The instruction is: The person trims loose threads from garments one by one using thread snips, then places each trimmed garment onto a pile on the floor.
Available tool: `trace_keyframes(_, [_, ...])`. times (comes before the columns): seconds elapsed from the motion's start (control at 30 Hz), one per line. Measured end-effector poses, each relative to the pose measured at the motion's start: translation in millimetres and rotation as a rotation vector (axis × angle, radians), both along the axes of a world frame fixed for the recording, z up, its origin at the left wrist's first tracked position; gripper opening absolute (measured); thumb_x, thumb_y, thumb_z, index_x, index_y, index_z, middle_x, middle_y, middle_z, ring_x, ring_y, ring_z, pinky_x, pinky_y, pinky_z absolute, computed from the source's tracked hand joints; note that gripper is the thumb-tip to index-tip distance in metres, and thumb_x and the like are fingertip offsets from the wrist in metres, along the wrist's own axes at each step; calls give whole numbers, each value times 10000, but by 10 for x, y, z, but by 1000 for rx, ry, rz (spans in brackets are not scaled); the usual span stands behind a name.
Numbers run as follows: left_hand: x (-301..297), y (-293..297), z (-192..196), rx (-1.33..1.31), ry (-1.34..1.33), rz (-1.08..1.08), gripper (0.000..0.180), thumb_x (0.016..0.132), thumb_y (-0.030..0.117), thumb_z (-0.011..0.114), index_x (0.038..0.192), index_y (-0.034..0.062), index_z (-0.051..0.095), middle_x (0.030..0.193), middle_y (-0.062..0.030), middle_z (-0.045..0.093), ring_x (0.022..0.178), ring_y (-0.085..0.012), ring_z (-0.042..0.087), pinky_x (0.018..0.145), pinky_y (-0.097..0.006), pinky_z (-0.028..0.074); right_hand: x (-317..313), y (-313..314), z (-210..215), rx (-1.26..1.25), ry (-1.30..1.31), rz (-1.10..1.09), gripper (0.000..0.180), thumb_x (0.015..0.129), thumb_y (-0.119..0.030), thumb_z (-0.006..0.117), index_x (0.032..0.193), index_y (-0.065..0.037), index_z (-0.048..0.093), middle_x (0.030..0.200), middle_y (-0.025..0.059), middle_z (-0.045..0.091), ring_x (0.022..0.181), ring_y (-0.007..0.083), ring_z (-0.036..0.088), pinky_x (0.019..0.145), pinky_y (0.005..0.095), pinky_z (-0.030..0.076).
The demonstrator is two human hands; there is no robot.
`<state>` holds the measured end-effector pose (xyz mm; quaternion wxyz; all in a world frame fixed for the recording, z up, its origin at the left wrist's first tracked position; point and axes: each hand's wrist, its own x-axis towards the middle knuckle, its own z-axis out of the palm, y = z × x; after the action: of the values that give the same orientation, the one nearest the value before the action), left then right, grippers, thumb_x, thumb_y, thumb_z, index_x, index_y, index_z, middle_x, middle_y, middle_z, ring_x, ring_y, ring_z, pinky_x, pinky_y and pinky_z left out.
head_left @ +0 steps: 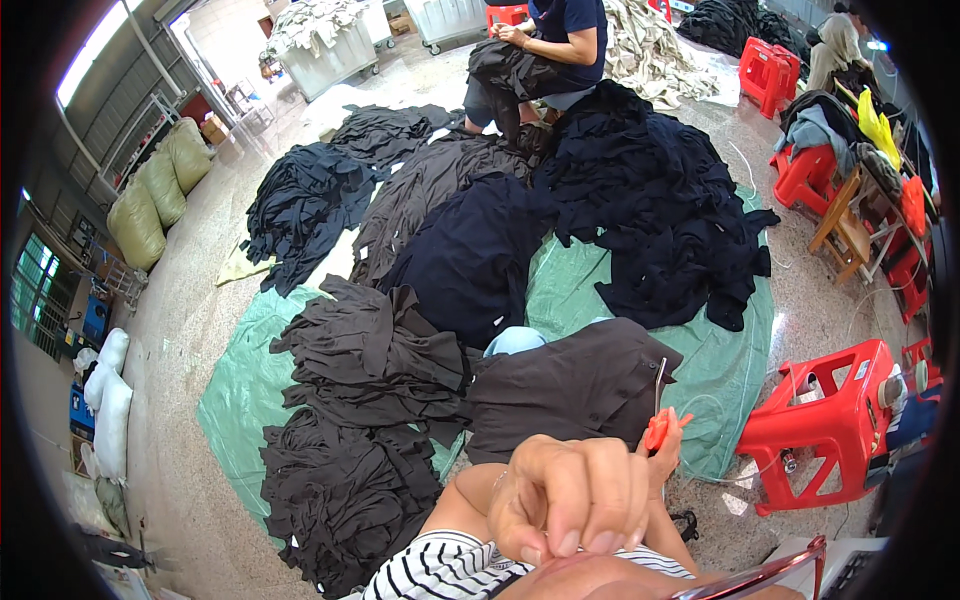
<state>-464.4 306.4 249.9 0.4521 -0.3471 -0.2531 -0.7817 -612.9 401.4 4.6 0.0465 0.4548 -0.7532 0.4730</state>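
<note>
My left hand [575,495] is raised close to the camera, fingertips pinched together; whatever they hold, if anything, is too small to make out. Behind it and to the right, my right hand [668,458] is closed around red-handled scissors [657,430], their slim metal blades pointing up. A dark grey buttoned garment [570,385] lies spread over my lap, just beyond both hands. To its left are two heaps of similar dark grey garments, a nearer one [345,500] and a farther one [365,345].
Navy garment piles [650,200] cover much of the green sheet [560,285]. A red plastic stool [815,425] stands at my right. Ahead, a seated person [565,45] handles dark cloth. Stuffed sacks [140,225] line the left wall; bins [325,55] stand at the back.
</note>
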Motion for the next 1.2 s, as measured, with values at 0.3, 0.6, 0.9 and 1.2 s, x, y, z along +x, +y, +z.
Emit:
trace_keyframes(0.3, [126, -70, -1, -114, -25, 376, 39, 856, 16, 708, 831, 32, 682, 886, -113, 641, 793, -235, 593, 767, -369, 536, -47, -10, 42, -20, 39, 27, 563, 857, 34, 603, 1401, 39, 456, 1185, 210, 616, 1040, 392, 606, 911, 437, 466])
trace_keyframes(0.6, [149, 76, -137, -138, 27, 656, 102, 962, 144, 659, 975, 64, 597, 1030, -82, 529, 1011, -243, 550, 892, -370, 545, -25, -20, 18, -2, 44, 36, 538, 880, 16, 602, 1398, 37, 462, 1210, 209, 616, 1067, 388, 603, 943, 432, 455])
trace_keyframes(0.9, [155, 82, -81, -164, 59, 816, 114, 992, 141, 569, 929, 62, 517, 971, -83, 492, 900, -256, 543, 798, -385, 540, -18, 8, 23, 11, -16, 47, 524, 891, 22, 593, 1397, 38, 455, 1234, 223, 601, 1131, 389, 593, 1010, 428, 439])
trace_keyframes(1.2, [25, 215, 144, 79, 44, 879, 210, 975, 164, 579, 778, 123, 523, 867, -7, 502, 883, -218, 524, 795, -368, 492, -20, -10, 55, -9, 19, 42, 532, 883, 17, 605, 1396, 32, 464, 1196, 206, 615, 1063, 382, 602, 947, 434, 451])
